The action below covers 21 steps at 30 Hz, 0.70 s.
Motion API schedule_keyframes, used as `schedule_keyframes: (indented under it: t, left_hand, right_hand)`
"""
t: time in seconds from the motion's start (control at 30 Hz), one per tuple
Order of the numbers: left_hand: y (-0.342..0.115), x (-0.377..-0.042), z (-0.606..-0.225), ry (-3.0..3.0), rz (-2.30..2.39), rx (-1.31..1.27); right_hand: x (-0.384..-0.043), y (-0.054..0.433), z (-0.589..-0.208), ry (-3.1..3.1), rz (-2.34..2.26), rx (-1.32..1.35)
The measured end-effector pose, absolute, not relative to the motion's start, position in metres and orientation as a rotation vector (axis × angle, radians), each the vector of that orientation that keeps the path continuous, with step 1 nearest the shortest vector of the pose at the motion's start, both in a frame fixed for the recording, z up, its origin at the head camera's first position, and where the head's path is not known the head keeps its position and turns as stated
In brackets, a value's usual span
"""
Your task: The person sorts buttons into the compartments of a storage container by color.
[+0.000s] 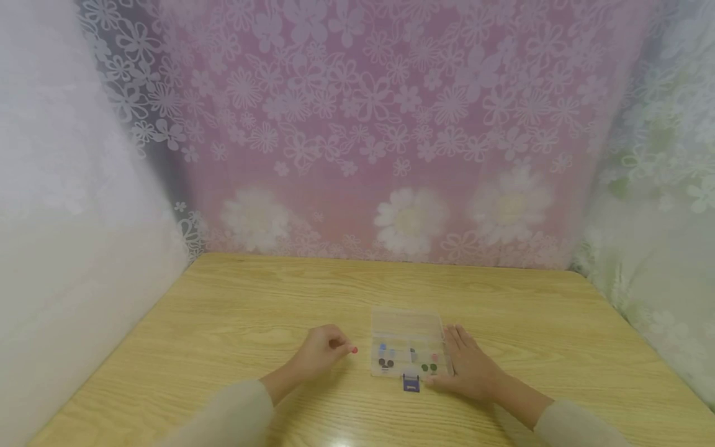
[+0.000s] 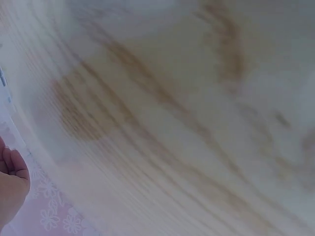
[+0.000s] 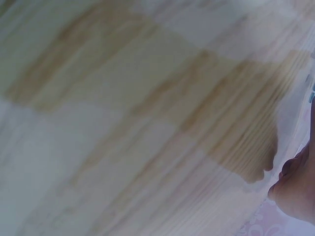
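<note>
Between left thumb and fingertips, my left hand (image 1: 323, 352) pinches a small round red piece (image 1: 354, 350), held just left of a clear plastic box (image 1: 373, 357). Only part of the left hand (image 2: 12, 184) enters the left wrist view, and the red piece is hidden there. My right hand (image 1: 472, 369) rests against the right side of the box with its fingers straight and the thumb near the front corner. In the box's compartments lie small dark round pieces (image 1: 390, 364), blue pieces (image 1: 382, 347), a red piece (image 1: 434, 357) and dark green round pieces (image 1: 432, 367).
A dark blue latch (image 1: 411, 383) sticks out from the box's front edge. Under everything is a wood-grain table (image 1: 268, 292). Behind it hangs a pink flowered curtain (image 1: 346, 124), with pale cloth (image 1: 84, 205) at the left side and more at the right.
</note>
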State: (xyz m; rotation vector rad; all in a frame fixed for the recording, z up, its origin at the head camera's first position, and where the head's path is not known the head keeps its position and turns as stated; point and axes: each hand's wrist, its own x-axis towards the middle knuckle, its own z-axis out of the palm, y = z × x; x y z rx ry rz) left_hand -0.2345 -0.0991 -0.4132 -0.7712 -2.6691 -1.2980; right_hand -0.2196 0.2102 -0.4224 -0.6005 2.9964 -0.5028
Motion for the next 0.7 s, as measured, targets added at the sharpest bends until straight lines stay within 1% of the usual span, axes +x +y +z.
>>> schedule_keyframes:
  t: [0.7]
  left_hand:
    - [-0.058,-0.238,-0.407,-2.612,-1.435,-0.756]
  right_hand:
    - [-0.22,0.21,-0.425,3.025,-0.49,-0.638]
